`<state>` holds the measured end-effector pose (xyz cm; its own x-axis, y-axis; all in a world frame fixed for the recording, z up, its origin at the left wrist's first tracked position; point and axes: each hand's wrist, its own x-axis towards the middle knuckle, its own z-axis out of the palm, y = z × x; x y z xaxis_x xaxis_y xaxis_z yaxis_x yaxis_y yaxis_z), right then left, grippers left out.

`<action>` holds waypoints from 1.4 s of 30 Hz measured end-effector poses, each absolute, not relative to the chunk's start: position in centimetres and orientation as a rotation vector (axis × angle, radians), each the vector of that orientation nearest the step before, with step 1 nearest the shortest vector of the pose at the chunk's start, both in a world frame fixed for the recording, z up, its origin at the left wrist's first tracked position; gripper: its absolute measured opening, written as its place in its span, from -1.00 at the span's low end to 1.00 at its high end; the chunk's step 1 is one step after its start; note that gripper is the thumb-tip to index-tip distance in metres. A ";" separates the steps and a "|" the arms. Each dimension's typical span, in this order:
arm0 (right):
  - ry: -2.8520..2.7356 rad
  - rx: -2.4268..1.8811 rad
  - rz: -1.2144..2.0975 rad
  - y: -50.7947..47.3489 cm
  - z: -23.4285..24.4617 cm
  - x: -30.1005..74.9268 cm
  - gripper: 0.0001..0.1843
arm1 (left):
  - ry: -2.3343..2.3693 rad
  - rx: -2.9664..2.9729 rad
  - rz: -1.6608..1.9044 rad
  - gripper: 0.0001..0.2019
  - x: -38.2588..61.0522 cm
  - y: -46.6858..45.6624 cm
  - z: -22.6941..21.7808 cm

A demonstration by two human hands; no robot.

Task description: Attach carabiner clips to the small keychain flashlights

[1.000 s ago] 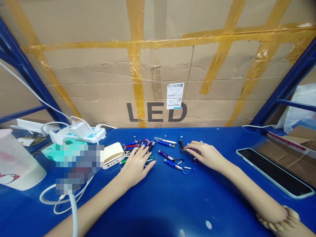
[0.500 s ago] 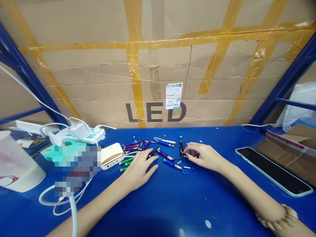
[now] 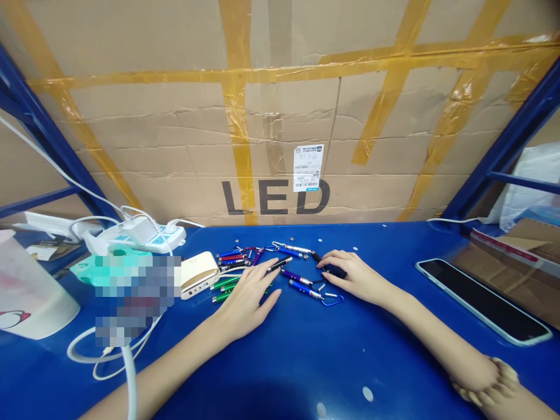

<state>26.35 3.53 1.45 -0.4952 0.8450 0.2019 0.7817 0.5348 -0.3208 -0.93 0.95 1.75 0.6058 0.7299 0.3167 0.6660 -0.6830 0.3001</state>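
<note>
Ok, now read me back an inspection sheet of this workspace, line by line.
Surface: blue tabletop, with a few round white spots.
Job's things: small tubes in blue, green, purple, red and black, lying loose; some have clips.
Clutter: phone on the right; cream box, power strip and white container on the left.
Left hand: over green tubes, fingers spread.
Right hand: fingers at a black tube; grip unclear.
Cables: white cables, looped on the left; a blurred patch hides part.
Surroundings: taped cardboard behind, lettered LED; blue frame at both sides.
</note>
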 end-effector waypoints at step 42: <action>-2.379 -1.625 0.696 2.8 3.6 29.1 -0.63 | 0.806 2.780 0.523 -0.68 0.4 -0.1 1.4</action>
<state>29.14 2.80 3.57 -0.3876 0.9148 -0.1138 0.8318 0.2939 -0.4708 0.45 -0.11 1.45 0.7886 0.5485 0.2779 0.4777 -0.8311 0.2847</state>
